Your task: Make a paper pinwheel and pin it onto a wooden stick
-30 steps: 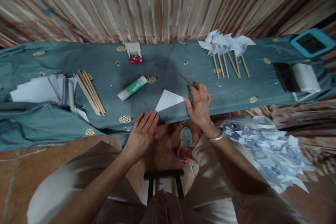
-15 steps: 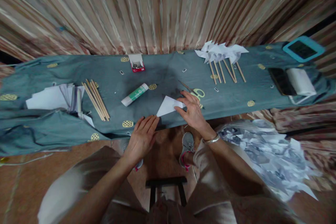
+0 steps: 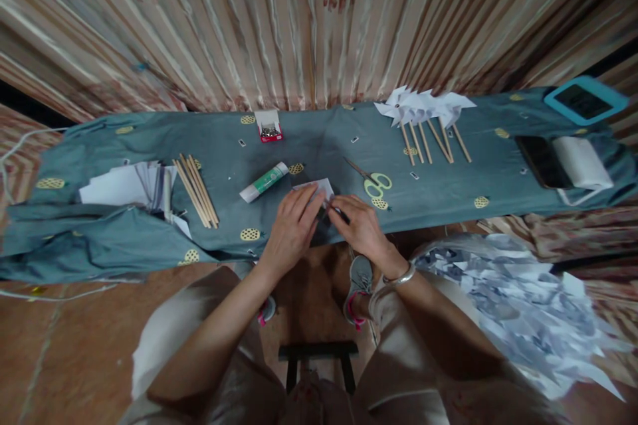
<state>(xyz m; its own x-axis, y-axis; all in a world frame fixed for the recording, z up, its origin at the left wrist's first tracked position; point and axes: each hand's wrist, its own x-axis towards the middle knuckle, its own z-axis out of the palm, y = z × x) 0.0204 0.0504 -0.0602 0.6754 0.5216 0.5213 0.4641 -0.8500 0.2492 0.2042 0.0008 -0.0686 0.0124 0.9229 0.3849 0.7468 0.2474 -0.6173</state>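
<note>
Near the front edge of the cloth-covered table lies a small white piece of paper (image 3: pixel 323 184), partly hidden under my fingers. My left hand (image 3: pixel 294 226) reaches over its left side, fingers together on the paper. The fingers of my right hand (image 3: pixel 361 226) pinch at its lower right edge, close to the left fingertips. A dark strip shows by the right fingers; whether it is shadow or an object I cannot tell. Scissors (image 3: pixel 375 183) with yellow-green handles lie just right of the paper, blades shut. To the left rests a green and white glue stick (image 3: pixel 265 182).
Wooden sticks (image 3: pixel 197 192) and stacked paper (image 3: pixel 122 186) lie left. A small box (image 3: pixel 270 127) of metal pieces stands behind. Paper pinwheels (image 3: pixel 423 107) on sticks, a phone (image 3: pixel 543 161) and a blue-framed device (image 3: pixel 585 101) are right. Paper scraps (image 3: pixel 528 305) fill a bag below.
My left hand has moved from the table onto the paper. My right hand has shifted left, off the scissors' handles, to the paper's lower edge. The view has shifted slightly.
</note>
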